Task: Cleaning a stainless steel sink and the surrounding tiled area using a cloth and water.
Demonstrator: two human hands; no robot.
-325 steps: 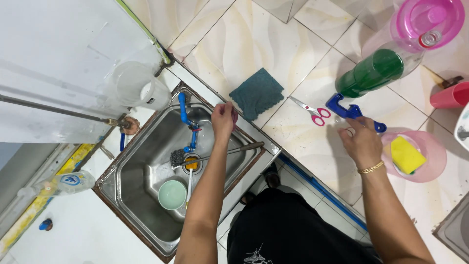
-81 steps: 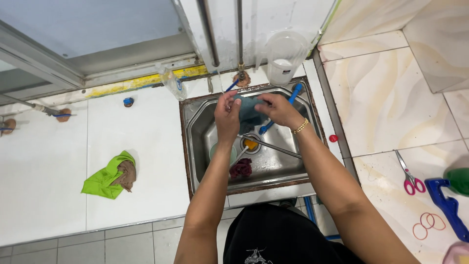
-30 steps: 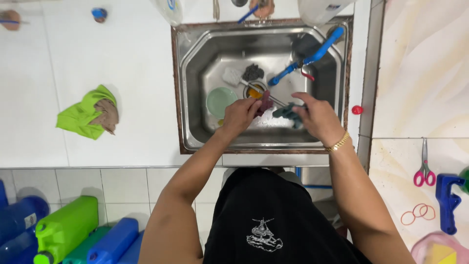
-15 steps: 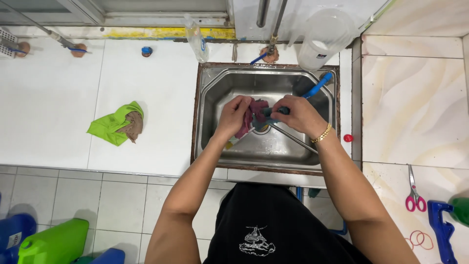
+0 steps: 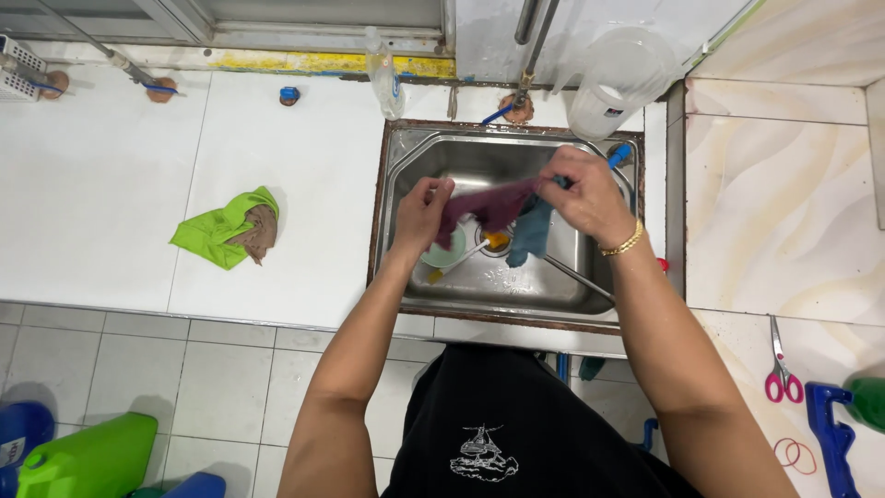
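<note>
hands meet over the rectangular stainless steel sink, which sits sunk into the white tiled counter and serves as the landmark for everything else. left hand hangs above the left half of that sink, its fingers curled together and pinching one end of a dark maroon cloth; right hand hovers above the right half, fingers closed tight over the other end, and a teal cloth dangles from the same grasp down toward the drain. so the maroon cloth is stretched in the air between the two hands, over the middle of the sink and clear of its floor. judging from this, the step in hand looks like wringing or spreading the cloth, and it goes best with both ends gripped firmly, the twist kept low over the basin so drips fall inside, and the teal cloth kept from slipping loose. inside the sink, under the cloths, lie a pale green round lid or dish and a yellow-handled brush; whether they touch is hard to tell. behind the sink to the right stands a clear plastic measuring jug. well to the left of the sink a crumpled lime green rag lies on the counter. to the right of the sink, on the marbled surface, rest pink-handled scissors.
</note>
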